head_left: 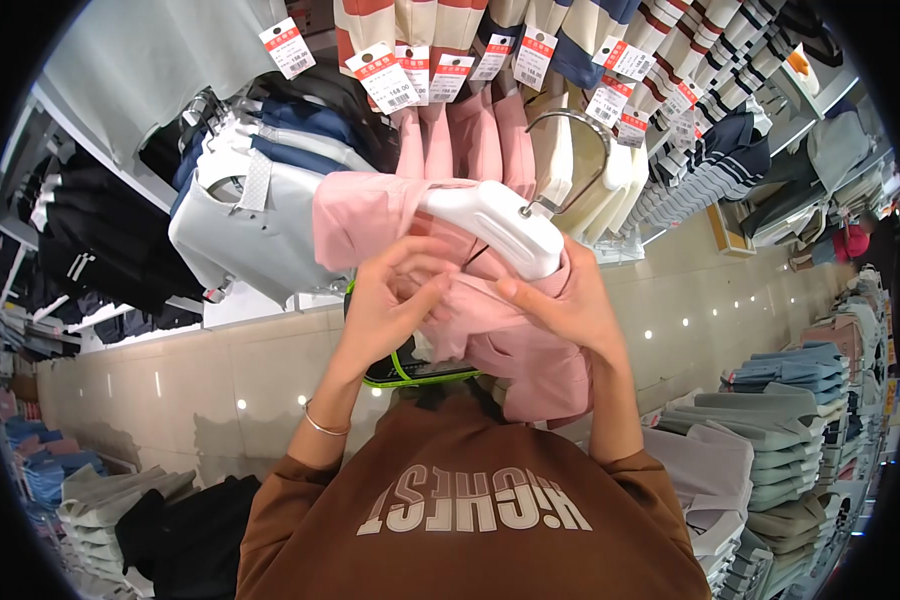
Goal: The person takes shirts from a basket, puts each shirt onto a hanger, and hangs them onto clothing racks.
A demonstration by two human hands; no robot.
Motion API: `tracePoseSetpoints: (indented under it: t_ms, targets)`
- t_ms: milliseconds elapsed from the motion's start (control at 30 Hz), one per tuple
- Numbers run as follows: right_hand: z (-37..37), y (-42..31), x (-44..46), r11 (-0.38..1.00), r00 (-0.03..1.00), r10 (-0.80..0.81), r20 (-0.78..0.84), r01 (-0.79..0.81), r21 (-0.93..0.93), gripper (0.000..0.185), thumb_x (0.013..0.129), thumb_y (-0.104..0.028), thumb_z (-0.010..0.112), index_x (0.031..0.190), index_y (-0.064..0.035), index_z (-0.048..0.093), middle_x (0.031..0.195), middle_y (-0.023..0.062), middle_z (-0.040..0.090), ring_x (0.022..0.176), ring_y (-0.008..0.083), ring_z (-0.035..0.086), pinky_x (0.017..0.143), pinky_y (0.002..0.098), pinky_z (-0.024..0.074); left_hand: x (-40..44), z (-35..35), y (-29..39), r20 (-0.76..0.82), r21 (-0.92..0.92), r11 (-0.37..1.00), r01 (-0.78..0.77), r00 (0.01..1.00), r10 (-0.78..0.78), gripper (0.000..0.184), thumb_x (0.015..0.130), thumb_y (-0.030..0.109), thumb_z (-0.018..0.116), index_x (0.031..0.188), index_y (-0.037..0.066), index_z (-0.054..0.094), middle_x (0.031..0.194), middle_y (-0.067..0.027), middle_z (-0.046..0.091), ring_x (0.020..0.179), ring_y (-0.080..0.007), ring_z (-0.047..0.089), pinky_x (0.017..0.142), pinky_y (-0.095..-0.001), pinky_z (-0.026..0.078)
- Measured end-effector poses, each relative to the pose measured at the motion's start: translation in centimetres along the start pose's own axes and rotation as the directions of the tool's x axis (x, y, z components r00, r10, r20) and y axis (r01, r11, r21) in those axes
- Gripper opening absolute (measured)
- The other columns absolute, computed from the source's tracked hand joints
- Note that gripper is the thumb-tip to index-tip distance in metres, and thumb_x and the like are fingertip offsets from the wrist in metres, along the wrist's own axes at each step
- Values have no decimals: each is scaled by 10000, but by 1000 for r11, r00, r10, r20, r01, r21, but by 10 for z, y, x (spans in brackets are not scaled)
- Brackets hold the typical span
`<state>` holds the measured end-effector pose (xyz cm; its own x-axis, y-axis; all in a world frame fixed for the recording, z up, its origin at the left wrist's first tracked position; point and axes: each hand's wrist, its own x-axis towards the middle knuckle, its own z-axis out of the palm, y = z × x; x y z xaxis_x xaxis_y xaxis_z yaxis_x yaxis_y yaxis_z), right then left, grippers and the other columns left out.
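A pink shirt [530,350] hangs bunched in front of my chest, with a white hanger [500,222] partly inside it. The hanger is tilted, its metal hook [602,165] pointing up and to the right. My left hand [402,300] pinches the shirt's fabric near its opening, fingers curled. On the other side my right hand [570,300] grips the garment beside the hanger's broad end, its thumb pressed on the pink cloth. A short dark strip shows at the opening between both hands. The far end of the hanger is hidden under the fabric.
Pink shirts [475,140] and cream shirts hang on the rack ahead, below striped garments with price tags [383,78]. A grey polo shirt [260,220] hangs at left. Below my hands is a basket with a green rim [425,380]. Folded clothes [770,440] are stacked at right.
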<state>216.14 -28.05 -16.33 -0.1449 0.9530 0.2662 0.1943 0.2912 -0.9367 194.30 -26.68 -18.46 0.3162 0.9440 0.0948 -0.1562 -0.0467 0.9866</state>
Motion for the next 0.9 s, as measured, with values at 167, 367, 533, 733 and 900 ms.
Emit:
tracePoseSetpoints:
  t_ms: [167, 367, 533, 733, 900]
  targets:
    - [-17, -19, 2, 993, 992, 114, -56, -115, -29, 427, 825, -192, 689, 1154, 50, 566, 969, 59, 631, 862, 95, 535, 785, 260, 448, -14, -13, -20, -198, -9, 960, -279, 942, 271, 215, 854, -9, 590, 1064, -32, 558, 882, -115, 667, 624, -123, 640, 521, -214, 501]
    - [-26, -44, 3, 997, 989, 78, -124, -73, 38, 404, 821, -177, 696, 1133, 50, 576, 964, 43, 620, 850, 88, 533, 746, 240, 439, -26, -19, -83, -176, 108, 984, -143, 971, 161, 310, 794, -12, 659, 1089, -15, 561, 896, -91, 641, 648, -103, 633, 521, -212, 490]
    - [-31, -56, -1, 995, 982, 58, -183, -42, 87, 361, 796, -149, 712, 1079, 44, 596, 919, 37, 616, 816, 76, 527, 709, 219, 422, -21, 9, -108, -145, 270, 959, -91, 980, 133, 494, 711, -37, 723, 1158, 11, 517, 1123, -101, 564, 705, -83, 630, 506, -188, 469]
    - [-29, -65, -15, 991, 964, 70, -256, -39, 125, 396, 762, -175, 738, 1058, 49, 600, 900, 43, 618, 793, 84, 532, 696, 228, 417, 7, 31, -130, -331, 342, 924, -169, 899, 287, 592, 675, -1, 751, 1198, -2, 475, 1192, -131, 525, 672, -155, 613, 566, -239, 482]
    - [-32, -72, -23, 991, 963, 91, -253, -61, 123, 433, 750, -193, 748, 1068, 55, 591, 913, 52, 619, 801, 93, 536, 708, 241, 424, 18, 43, -128, -315, 381, 924, -29, 936, 159, 563, 658, 4, 736, 1169, -8, 498, 956, -146, 633, 642, -190, 602, 610, -279, 488]
